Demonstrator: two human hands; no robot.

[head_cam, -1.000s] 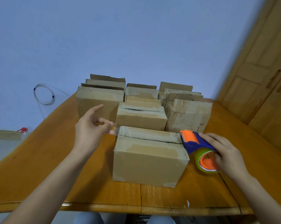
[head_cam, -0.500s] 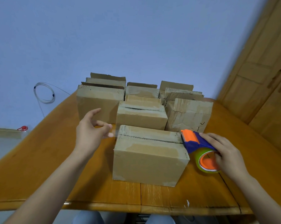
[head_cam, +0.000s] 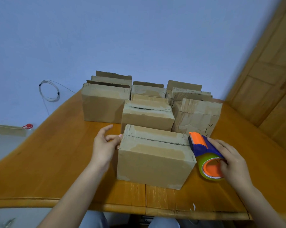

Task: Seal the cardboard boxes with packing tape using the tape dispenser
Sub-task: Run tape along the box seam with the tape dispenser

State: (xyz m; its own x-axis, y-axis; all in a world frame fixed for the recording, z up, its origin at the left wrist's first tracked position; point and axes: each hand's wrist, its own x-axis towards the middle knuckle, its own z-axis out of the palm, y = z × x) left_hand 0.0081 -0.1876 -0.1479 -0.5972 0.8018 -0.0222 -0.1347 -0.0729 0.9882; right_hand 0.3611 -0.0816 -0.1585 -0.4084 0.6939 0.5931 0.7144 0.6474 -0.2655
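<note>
A closed cardboard box (head_cam: 155, 155) stands nearest me on the wooden table (head_cam: 40, 170), its top seam running left to right. My left hand (head_cam: 104, 143) is at the box's left end, fingertips touching the upper left edge, fingers loosely bent. My right hand (head_cam: 229, 160) grips the blue and orange tape dispenser (head_cam: 206, 155) with its yellow-green roll, held against the box's right end at the seam. Several more cardboard boxes (head_cam: 147, 116) stand in rows behind, some with flaps up.
A wooden door or cabinet (head_cam: 270, 71) rises at the right. A coil of clear wire (head_cam: 49, 91) hangs on the blue wall at the left. A red-capped item (head_cam: 28, 126) sits beyond the table's left edge. My knees show below the front edge.
My left hand has moved right and down, from the air beside the box onto its left top edge. The dispenser and my right hand have stayed at the right end.
</note>
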